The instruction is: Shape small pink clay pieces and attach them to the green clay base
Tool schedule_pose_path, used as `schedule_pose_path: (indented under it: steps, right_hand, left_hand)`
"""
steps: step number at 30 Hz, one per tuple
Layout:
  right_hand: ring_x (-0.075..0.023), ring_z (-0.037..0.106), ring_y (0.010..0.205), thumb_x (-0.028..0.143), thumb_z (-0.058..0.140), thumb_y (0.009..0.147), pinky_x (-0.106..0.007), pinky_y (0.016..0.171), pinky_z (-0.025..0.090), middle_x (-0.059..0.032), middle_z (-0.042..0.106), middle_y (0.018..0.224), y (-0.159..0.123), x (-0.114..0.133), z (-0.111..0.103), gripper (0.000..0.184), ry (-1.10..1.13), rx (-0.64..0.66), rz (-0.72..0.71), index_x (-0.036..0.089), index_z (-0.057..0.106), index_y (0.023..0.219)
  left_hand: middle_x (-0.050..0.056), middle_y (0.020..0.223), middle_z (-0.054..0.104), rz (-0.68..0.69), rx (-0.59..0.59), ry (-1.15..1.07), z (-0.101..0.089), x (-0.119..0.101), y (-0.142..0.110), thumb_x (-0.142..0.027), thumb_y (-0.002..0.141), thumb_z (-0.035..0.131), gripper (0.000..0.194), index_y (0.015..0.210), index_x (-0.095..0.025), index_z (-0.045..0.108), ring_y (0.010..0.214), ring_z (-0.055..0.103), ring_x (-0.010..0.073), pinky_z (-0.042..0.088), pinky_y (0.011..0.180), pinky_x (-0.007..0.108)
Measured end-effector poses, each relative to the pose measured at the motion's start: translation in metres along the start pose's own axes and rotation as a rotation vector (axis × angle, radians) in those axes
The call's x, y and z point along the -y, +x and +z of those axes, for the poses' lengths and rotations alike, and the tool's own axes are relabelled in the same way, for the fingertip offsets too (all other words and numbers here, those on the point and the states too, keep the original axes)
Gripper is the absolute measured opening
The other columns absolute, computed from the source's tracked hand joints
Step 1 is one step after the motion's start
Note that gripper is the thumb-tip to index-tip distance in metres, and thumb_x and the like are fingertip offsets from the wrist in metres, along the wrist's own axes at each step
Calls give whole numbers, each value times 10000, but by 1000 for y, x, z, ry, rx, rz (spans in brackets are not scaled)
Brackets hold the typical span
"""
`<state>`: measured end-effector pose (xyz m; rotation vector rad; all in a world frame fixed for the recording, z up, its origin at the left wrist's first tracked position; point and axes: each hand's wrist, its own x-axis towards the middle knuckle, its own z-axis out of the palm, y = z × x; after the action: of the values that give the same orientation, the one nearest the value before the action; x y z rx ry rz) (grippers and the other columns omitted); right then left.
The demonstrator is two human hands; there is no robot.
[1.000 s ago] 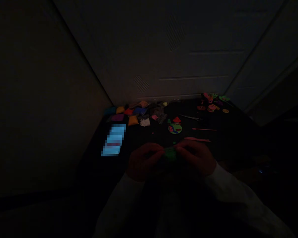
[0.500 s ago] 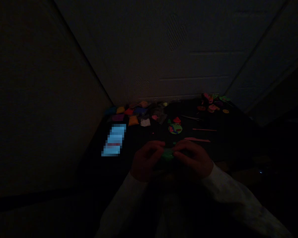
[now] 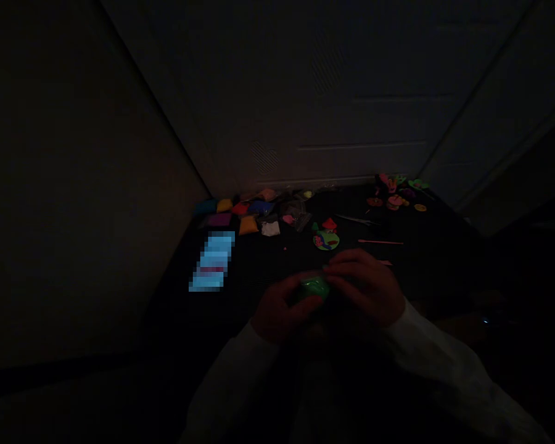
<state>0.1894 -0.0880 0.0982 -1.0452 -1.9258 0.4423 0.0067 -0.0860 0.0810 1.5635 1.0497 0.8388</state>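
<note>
A glossy green clay packet (image 3: 315,287) is gripped in my left hand (image 3: 282,311), with the thumb across its front and the fingers behind. At its upper right side is my right hand (image 3: 370,287), fingers drawn together and pointing left. A tiny green piece (image 3: 325,268) shows at those fingertips; in the dark I cannot tell whether it is pinched or lies on the table. Beyond my hands lies a round green clay figure (image 3: 326,240) with a red cone-shaped top (image 3: 329,224). My right hand partly covers a pink flat tool (image 3: 385,263).
Bags of coloured clay (image 3: 248,224) lie at the back left, behind a bright blurred screen (image 3: 213,261). Scissors (image 3: 354,219) and a thin pink stick (image 3: 382,242) are right of the figure. Several small clay pieces (image 3: 396,201) sit at the back right, before the wall.
The packet has turned in my left hand and shows more of its green front. My right hand has shifted right and up, off the packet's edge, over the pink tool.
</note>
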Motion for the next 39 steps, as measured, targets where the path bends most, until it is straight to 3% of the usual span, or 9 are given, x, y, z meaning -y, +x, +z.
schedule_pose_path:
  steps: [3,9,12,20,27,36,39]
  right_hand:
    - [-134,527,836,244,529,747,-289,763,435,-41,569,867,3,1,-1,113,24,20,-1,198,594,828]
    - [-102,521,662,325,597,686,-233,624,415,-9,550,690,10,-1,-5,176,109,244,144,157,546,691]
    - [-100,525,663,356,569,705,-228,628,412,-15,560,697,12,-2,-8,208,132,323,172,148,555,698]
    - [-104,549,762,262,481,782,-222,692,421,-20,601,813,10,-1,-11,147,128,245,108,179,589,838]
    - [-109,536,848,196,472,785,-234,765,416,-31,598,898,6,3,-12,180,81,165,-20,193,584,926]
    - [-107,524,751,308,551,728,-239,697,418,-22,563,792,11,-2,-9,155,146,289,146,162,564,778]
    - [-100,527,737,295,519,754,-231,683,421,-22,575,786,11,-4,-12,150,129,321,121,163,571,803]
  left_hand:
    - [25,980,631,19,-2,28,1,0,-1,-290,672,590,357,1017,-204,565,876,582,161,462,760,248]
    - [40,956,635,21,48,95,-1,0,-4,-309,662,594,388,1031,-197,557,847,587,176,465,740,269]
    - [45,928,639,29,65,114,-3,-3,-5,-307,667,585,362,1005,-181,564,824,588,176,464,722,270]
    - [48,1013,610,-10,70,21,-7,-4,-7,-317,667,586,411,1051,-179,534,910,561,191,441,787,279]
    - [36,960,627,-51,8,21,-8,-3,-6,-326,680,568,370,1017,-173,554,843,578,178,467,715,263]
    - [34,1010,614,59,-10,251,-8,-9,-7,-337,669,579,399,1036,-186,550,900,565,171,440,799,258]
    - [25,1022,608,77,-2,270,-9,-8,-7,-346,673,578,407,1051,-200,542,903,564,165,436,810,257]
